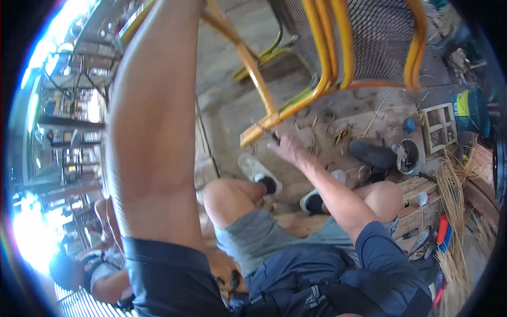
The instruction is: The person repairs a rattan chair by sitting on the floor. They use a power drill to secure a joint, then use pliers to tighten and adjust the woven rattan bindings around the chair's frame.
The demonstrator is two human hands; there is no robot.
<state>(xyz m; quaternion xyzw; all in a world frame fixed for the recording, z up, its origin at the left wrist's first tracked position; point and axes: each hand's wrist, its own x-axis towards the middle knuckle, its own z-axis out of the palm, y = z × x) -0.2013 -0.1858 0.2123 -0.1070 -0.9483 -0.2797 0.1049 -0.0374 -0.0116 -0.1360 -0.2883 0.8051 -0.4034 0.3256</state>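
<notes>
A yellow-orange chair frame (257, 79) of bent poles is tipped over in front of me, with dark woven mesh (376, 42) stretched between its curved members. My right hand (289, 149) is just below the end of a lower rail, near the joint where a thin leg meets it. Its fingers are curled and slightly blurred, and a small dark thing shows at the fingertips, too unclear to name. My left arm (156, 121) reaches up past the top edge toward the chair's side, so the left hand is out of sight.
Scraps litter the floor around my shoes (259, 171). To the right are a metal bowl (407, 156), a small wooden frame (439, 127), a teal bucket (471, 111), loose cane strands (455, 195) and a red-handled tool (442, 229). Another person (100, 264) is at the lower left.
</notes>
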